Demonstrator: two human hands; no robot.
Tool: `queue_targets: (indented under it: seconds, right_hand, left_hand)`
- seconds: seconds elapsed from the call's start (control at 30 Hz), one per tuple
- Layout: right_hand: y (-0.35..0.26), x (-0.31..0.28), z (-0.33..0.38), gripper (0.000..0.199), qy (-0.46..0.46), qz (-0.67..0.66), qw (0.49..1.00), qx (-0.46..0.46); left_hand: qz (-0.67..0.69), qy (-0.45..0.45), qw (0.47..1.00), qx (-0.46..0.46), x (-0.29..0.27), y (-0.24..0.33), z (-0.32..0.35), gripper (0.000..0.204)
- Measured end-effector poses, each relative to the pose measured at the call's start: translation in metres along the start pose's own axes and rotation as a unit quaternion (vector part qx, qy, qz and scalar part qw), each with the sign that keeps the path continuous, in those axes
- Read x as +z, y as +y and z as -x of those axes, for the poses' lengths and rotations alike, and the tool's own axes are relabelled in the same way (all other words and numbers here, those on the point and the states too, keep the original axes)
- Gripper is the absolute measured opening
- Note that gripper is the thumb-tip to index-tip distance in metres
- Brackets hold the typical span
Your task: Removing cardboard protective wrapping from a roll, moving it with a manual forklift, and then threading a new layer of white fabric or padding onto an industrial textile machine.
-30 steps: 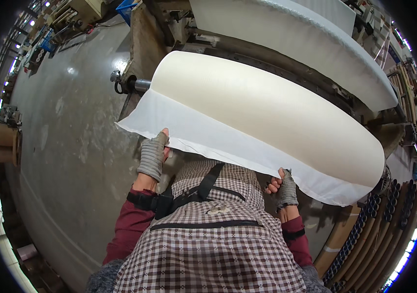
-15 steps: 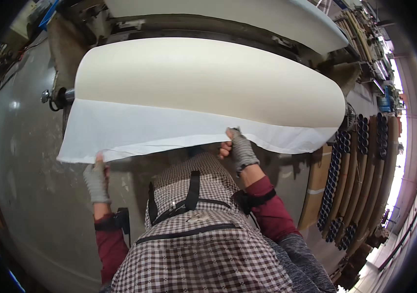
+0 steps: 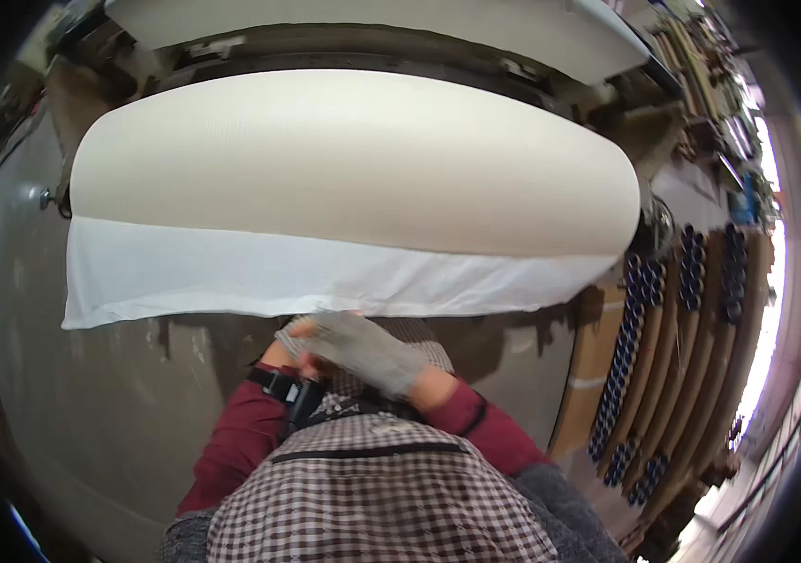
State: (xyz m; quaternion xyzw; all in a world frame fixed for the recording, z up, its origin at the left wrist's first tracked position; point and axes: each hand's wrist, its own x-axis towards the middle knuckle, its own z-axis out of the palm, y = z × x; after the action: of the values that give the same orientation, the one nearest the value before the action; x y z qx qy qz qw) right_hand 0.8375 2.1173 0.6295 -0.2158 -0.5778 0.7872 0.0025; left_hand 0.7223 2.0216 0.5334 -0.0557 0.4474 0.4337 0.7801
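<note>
The big roll of white fabric [image 3: 353,159] lies wide and smooth — its loose edge [image 3: 306,277] hangs flat. Below it, the gloved right hand [image 3: 363,349] covers the left hand [image 3: 286,352] — whether either grips anything cannot be told.

Cream-white, faintly ribbed fabric on the big roll [image 3: 353,159]; thinner, brighter white on the loose sheet [image 3: 259,277] hanging below it. Grey knit on the fingerless glove of the right hand [image 3: 363,349], bare fingertips showing; same grey on the glove of the left hand [image 3: 292,340]. Dark red on both sleeves [image 3: 236,446], a black strap [image 3: 288,387] across the left wrist. Brown-and-white small check on the apron [image 3: 372,497], edged in black. Dull grey, stained and scuffed, on the floor [image 3: 91,413]. Tan cardboard on the stacked tubes [image 3: 663,347], dark blue at their open ends. Another cream-white roll [image 3: 372,23] above.
</note>
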Motion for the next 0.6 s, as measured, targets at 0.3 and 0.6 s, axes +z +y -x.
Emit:
queue_targets:
  seconds: [0.3,0.6]
  right_hand:
    - [0.238,-0.267,0.190,0.043,0.196,-0.450,0.823,0.287]
    - [0.249,-0.297,0.128,0.044,0.232,-0.426,0.844,0.228]
  left_hand:
    - [0.224,0.139,0.946,0.189,0.090,-0.069,-0.118,0.046]
    - [0.094,0.275,0.935,0.203,0.080,-0.101,-0.120,0.060]
